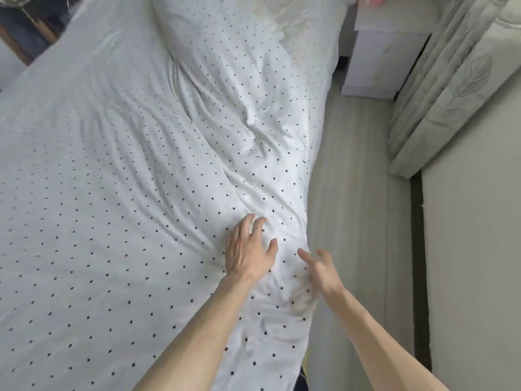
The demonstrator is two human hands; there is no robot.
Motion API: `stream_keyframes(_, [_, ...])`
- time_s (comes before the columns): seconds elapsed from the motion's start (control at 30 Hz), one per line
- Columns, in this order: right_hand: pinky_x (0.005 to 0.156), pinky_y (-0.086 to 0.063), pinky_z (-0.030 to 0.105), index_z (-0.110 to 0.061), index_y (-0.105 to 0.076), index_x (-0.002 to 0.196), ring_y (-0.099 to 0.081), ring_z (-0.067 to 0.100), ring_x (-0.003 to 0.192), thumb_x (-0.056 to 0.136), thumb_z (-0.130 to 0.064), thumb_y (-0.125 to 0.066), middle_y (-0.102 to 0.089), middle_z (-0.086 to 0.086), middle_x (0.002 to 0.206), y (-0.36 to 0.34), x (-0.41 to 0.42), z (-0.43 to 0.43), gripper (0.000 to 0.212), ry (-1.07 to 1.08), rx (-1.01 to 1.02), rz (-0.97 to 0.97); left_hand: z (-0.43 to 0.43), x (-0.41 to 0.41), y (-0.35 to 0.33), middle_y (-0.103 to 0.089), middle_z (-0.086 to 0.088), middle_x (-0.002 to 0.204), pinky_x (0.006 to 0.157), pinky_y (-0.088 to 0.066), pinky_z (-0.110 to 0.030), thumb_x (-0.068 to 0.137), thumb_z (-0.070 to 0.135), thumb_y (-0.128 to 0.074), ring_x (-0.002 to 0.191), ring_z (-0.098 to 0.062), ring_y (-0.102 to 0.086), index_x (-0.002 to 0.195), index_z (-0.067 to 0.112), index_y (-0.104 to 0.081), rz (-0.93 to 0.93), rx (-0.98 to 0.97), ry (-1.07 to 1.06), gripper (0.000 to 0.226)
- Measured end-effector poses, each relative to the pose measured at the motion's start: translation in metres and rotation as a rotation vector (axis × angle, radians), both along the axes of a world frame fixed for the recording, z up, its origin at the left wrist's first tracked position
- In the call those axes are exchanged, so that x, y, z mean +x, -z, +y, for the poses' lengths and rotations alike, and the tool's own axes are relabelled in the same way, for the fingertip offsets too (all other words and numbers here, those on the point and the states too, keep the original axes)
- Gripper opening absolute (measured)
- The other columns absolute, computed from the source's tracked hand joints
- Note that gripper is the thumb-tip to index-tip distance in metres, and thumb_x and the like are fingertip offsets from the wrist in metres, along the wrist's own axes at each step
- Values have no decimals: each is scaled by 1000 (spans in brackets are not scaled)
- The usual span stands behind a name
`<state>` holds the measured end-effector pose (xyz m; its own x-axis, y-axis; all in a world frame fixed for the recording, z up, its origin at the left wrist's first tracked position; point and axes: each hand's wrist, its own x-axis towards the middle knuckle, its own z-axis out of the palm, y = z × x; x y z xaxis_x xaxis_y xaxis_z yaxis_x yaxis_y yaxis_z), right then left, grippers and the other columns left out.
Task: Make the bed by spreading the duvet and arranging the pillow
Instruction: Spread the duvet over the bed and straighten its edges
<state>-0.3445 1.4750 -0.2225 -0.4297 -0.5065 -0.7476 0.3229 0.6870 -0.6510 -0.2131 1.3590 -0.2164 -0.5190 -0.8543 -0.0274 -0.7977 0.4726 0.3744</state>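
A white duvet with small black dots covers the bed from the near edge to the far end. It lies fairly flat on the left and is bunched into a long wrinkled ridge along the right edge. My left hand rests palm down on that ridge, fingers spread, a ring on one finger. My right hand hovers at the duvet's right edge, fingers loose and apart, holding nothing. A pillow in the same dotted fabric appears to lie at the far end, partly out of frame.
A strip of pale floor runs along the bed's right side. A white bedside cabinet stands at the far right, and patterned curtains hang beside a wall. Dark furniture shows at the top left.
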Motion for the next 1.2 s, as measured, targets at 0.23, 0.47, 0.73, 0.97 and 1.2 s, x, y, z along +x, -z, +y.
stream_keyframes(0.23, [108,-28,31,-14,-21,155,-28,21,147,95,-52,-54,-26,3,161,9,-108,-148,78,-57,-128,-13,-134,-103,36,-17,-6,160,116,-22,-42,80,65,-58,145,-26,-21,150,22,-27,-67,129,-107,88])
stream_keyframes(0.47, [101,-43,36,-19,-42,137,-58,14,111,65,-77,-70,-55,-9,128,30,-173,-267,96,36,-37,-143,-209,-139,62,-47,11,143,101,-35,-36,74,79,-52,130,-18,-41,142,29,-41,-288,73,-62,85])
stream_keyframes(0.73, [74,-54,22,-18,-73,84,-69,-2,77,81,-37,-76,-74,-12,80,-51,-238,-311,19,96,-301,297,-249,-189,24,-65,-7,107,71,-48,-38,94,36,-54,93,-29,-61,115,15,-61,99,-108,152,30])
stream_keyframes(0.97, [86,-46,37,0,-61,122,-60,38,115,96,-42,-55,-64,22,123,-2,-358,-313,50,-339,270,600,-248,-296,26,-61,-4,109,90,-44,-39,92,35,-55,104,-29,-58,122,27,-61,-33,155,110,32])
stream_keyframes(1.2, [96,-41,30,-21,-28,152,-50,28,130,92,-44,-61,-44,4,150,47,-367,-330,72,-391,227,225,-284,-306,33,-57,2,128,94,-45,-34,93,27,-50,122,-20,-50,132,30,-52,-306,411,-61,39])
